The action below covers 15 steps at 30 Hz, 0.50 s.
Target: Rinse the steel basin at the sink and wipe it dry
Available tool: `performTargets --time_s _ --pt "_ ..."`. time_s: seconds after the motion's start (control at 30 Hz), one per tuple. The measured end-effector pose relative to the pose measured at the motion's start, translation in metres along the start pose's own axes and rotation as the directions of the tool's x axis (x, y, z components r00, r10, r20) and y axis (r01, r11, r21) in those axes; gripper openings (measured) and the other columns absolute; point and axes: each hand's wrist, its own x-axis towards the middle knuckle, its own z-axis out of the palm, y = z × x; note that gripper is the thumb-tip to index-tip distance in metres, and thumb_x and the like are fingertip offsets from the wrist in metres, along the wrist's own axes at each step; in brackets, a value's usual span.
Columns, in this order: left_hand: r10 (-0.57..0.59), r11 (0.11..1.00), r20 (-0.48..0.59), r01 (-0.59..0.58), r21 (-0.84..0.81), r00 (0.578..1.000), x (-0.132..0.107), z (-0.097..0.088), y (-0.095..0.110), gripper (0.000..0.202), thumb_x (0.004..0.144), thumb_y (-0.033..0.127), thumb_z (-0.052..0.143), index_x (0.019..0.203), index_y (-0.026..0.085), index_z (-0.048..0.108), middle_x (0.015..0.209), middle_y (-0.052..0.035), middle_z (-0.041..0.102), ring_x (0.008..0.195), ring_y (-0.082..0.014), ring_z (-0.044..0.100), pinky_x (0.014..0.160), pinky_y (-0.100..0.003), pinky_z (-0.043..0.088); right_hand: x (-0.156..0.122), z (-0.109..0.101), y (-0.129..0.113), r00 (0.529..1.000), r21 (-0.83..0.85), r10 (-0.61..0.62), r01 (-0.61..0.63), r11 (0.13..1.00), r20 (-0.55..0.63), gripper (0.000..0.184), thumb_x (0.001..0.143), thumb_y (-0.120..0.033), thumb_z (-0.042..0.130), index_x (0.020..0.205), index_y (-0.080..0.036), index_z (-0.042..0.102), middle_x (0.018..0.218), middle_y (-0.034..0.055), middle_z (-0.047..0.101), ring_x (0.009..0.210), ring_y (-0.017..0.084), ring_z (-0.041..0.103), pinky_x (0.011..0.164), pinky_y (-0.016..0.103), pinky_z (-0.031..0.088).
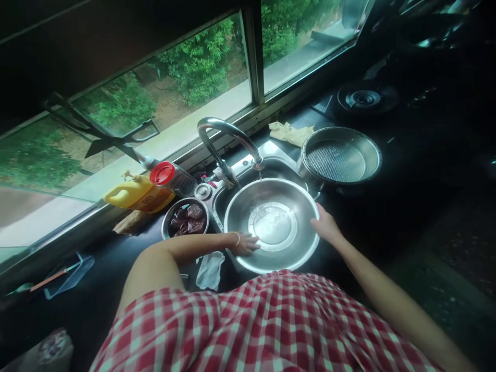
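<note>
The step in hand looks like rinsing the bowl [302, 225] under the tap [239, 133]. To do it well, I would have the right fingers [320, 211] steady the rim while the left fingers [253, 244] rub round the inner wall, turning the bowl little by little so that each part passes beneath the tap. The left fingers would do best laid flat, so the whole pad wipes rather than the tips alone. Wet metal may prove slippery, so a firm hold matters whenever the bowl tilts, and water is best tipped into the sink [271, 150] under the tap, well away from the pot [165, 222] of dark pieces [191, 219] to the left of the tap.

The bowl lies on the near side of the tap, its far edge just under the spout, partly covering the sink. The right fingers are closed on its rim, to the right of the tap, with the thumb on the inner side. The left fingers are stretched out and grip nothing; they lie inside the bowl, over the wall on the near side of the tap. Blur hides whether they press on the metal.
</note>
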Motion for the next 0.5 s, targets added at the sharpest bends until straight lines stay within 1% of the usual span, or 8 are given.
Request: performTargets --time_s 0.03,0.1,0.17,0.2,0.27,0.37,0.43,0.5 --pt "-0.017 1.000 -0.005 0.017 0.014 1.000 0.005 -0.007 -0.013 0.046 0.078 0.041 0.061 0.119 0.019 0.055 0.133 -0.0087 0.047 0.124 -0.0261 0.041 0.105 -0.053 0.026 -0.002 0.002 0.000 1.000 0.016 0.002 -0.002 1.000 -0.004 0.061 0.067 -0.016 0.046 0.129 -0.019 0.044 0.092 0.0065 0.063 0.079 0.020 0.058 0.071 0.028 0.045" --pt "-0.069 0.997 -0.101 0.073 0.038 0.992 0.026 -0.022 -0.030 0.054 0.081 0.040 0.058 0.129 0.019 0.045 0.144 -0.0101 0.033 0.135 -0.0286 0.024 0.110 -0.055 0.012 -0.006 0.005 -0.002 1.000 0.053 0.005 -0.004 0.999 -0.017 0.063 0.067 -0.016 0.047 0.129 -0.018 0.043 0.094 0.0066 0.063 0.081 0.019 0.058 0.072 0.027 0.045" --pt "-0.118 0.991 -0.227 0.129 0.034 0.967 0.054 -0.033 -0.033 0.054 0.086 0.038 0.050 0.135 0.019 0.036 0.149 -0.0099 0.022 0.138 -0.0279 0.014 0.111 -0.055 0.006 -0.009 0.009 -0.004 0.999 0.090 0.016 -0.012 0.996 -0.041 0.062 0.066 -0.016 0.047 0.128 -0.018 0.044 0.096 0.0067 0.062 0.082 0.019 0.058 0.073 0.027 0.046" --pt "-0.144 0.988 -0.284 0.155 0.018 0.948 0.069 -0.037 -0.028 0.054 0.088 0.037 0.047 0.137 0.019 0.034 0.150 -0.0098 0.020 0.138 -0.0275 0.012 0.111 -0.054 0.006 -0.010 0.011 -0.005 0.998 0.108 0.025 -0.019 0.994 -0.058 0.062 0.066 -0.016 0.047 0.128 -0.018 0.044 0.096 0.0070 0.062 0.083 0.019 0.058 0.074 0.028 0.046" --pt "-0.209 0.977 -0.376 0.210 -0.037 0.903 0.099 -0.043 -0.006 0.053 0.090 0.038 0.042 0.139 0.019 0.030 0.150 -0.0108 0.018 0.138 -0.0289 0.013 0.111 -0.056 0.008 -0.012 0.015 -0.006 0.994 0.144 0.046 -0.032 0.989 -0.096 0.063 0.067 -0.016 0.046 0.129 -0.017 0.042 0.100 0.0082 0.062 0.086 0.020 0.058 0.078 0.029 0.046" --pt "-0.252 0.968 -0.443 0.218 -0.128 0.861 0.135 -0.046 0.049 0.056 0.091 0.042 0.038 0.141 0.019 0.025 0.151 -0.0122 0.014 0.137 -0.0319 0.012 0.110 -0.057 0.011 -0.014 0.022 -0.010 0.990 0.202 0.063 -0.037 0.979 -0.128 0.063 0.067 -0.015 0.046 0.129 -0.016 0.042 0.105 0.0097 0.060 0.092 0.022 0.057 0.084 0.031 0.045" --pt "-0.189 0.979 -0.426 0.134 -0.156 0.885 0.148 -0.046 0.091 0.060 0.090 0.043 0.038 0.142 0.018 0.021 0.151 -0.0127 0.010 0.138 -0.0310 0.010 0.110 -0.057 0.012 -0.014 0.025 -0.014 0.988 0.251 0.073 -0.038 0.967 -0.135 0.060 0.067 -0.015 0.047 0.127 -0.016 0.044 0.106 0.0095 0.060 0.095 0.022 0.056 0.087 0.033 0.044" --pt "-0.108 0.982 -0.354 0.044 -0.185 0.929 0.146 -0.044 0.122 0.057 0.091 0.040 0.038 0.141 0.017 0.022 0.151 -0.0136 0.012 0.137 -0.0304 0.015 0.109 -0.057 0.017 -0.015 0.026 -0.016 0.985 0.314 0.101 -0.053 0.948 -0.141 0.057 0.068 -0.016 0.047 0.125 -0.018 0.045 0.108 0.0081 0.059 0.098 0.021 0.055 0.089 0.032 0.043"
